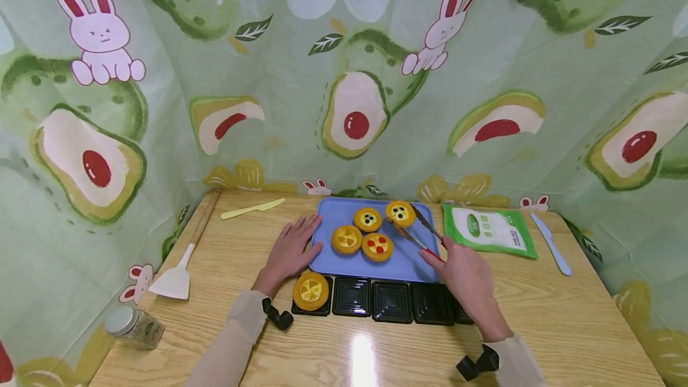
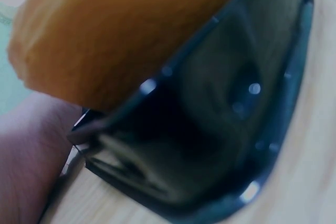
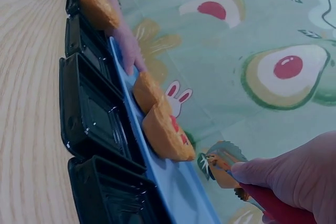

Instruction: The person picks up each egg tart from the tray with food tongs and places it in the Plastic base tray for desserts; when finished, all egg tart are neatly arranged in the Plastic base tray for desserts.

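My right hand [image 1: 469,273] holds red-handled tongs [image 1: 428,251], whose tips grip an egg tart with dark berries [image 1: 400,214] at the back right of the blue tray [image 1: 414,267]. In the right wrist view the gripped tart [image 3: 227,174] shows beyond the thumb. Three more tarts sit on the tray: one with dark berries [image 1: 370,219], one with yellow slices [image 1: 346,239], one with red pieces [image 1: 377,247]. My left hand [image 1: 290,251] rests with extended fingers at the tray's left edge. Near its wrist, another yellow-topped tart [image 1: 310,291] stands in a black plastic box.
Several square black boxes [image 1: 352,296] line the tray's front. A green-and-white packet [image 1: 489,230] and blue knife [image 1: 552,243] lie right. On the left are a yellow knife [image 1: 252,208], a wooden-handled spatula [image 1: 180,270] and a lidded jar [image 1: 134,327]. A patterned curtain [image 1: 290,76] hangs behind.
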A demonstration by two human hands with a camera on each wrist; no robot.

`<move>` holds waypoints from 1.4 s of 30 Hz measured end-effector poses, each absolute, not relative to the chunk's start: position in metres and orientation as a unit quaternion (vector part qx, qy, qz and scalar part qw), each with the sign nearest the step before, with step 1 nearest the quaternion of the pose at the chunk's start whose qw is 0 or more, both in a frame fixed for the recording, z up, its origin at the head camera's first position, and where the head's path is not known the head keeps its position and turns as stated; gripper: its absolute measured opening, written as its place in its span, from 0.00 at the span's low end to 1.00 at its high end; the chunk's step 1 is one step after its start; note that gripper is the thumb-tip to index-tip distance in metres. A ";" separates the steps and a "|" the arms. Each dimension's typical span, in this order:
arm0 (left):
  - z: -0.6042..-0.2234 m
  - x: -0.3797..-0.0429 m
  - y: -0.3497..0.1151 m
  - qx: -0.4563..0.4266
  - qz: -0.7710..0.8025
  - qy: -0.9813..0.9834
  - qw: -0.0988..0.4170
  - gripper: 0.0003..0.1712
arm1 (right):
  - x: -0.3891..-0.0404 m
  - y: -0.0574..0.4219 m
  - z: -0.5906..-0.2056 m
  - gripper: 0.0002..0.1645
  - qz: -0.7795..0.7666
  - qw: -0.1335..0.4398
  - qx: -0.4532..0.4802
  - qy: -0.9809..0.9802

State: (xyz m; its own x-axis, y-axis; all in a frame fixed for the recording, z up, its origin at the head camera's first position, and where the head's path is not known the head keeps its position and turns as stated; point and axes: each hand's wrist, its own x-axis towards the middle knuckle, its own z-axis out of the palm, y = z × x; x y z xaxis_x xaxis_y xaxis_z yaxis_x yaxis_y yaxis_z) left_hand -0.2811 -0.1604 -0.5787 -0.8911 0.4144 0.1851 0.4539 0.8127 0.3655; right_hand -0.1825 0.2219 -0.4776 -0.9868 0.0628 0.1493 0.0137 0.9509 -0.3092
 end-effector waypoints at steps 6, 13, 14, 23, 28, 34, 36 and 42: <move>-0.579 -0.281 -0.161 -0.226 -0.202 -0.952 0.049 0.40 | -0.181 0.222 -0.472 0.44 0.164 0.075 -0.017 -0.984; -0.579 -0.281 -0.161 -0.227 -0.201 -0.952 0.051 0.40 | -0.177 0.219 -0.468 0.39 0.161 0.083 -0.002 -0.984; -0.579 -0.281 -0.161 -0.227 -0.200 -0.952 0.051 0.40 | -0.176 0.219 -0.467 0.39 0.161 0.083 0.000 -0.983; -0.579 -0.281 -0.161 -0.226 -0.207 -0.950 0.055 0.40 | -0.172 0.215 -0.462 0.34 0.167 0.096 0.016 -0.981; -0.580 -0.282 -0.160 -0.226 -0.204 -0.951 0.053 0.40 | -0.170 0.214 -0.459 0.34 0.168 0.094 0.019 -0.981; -0.581 -0.282 -0.160 -0.224 -0.204 -0.952 0.052 0.40 | -0.167 0.210 -0.456 0.31 0.168 0.092 0.025 -0.981; -0.580 -0.282 -0.160 -0.225 -0.204 -0.951 0.053 0.40 | -0.166 0.209 -0.456 0.30 0.166 0.093 0.031 -0.981; -0.579 -0.281 -0.160 -0.224 -0.200 -0.952 0.053 0.40 | -0.162 0.206 -0.455 0.32 0.171 0.097 0.045 -0.979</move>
State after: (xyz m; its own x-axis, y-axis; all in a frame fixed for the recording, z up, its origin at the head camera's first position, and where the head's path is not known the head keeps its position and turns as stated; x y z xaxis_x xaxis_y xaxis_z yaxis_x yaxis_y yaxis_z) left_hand -0.2808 -0.1602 -0.5790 -0.8937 0.4064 0.1900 0.4485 0.8194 0.3570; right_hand -0.1620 0.2059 -0.4552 -0.9772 -0.0548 0.2054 -0.1212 0.9372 -0.3269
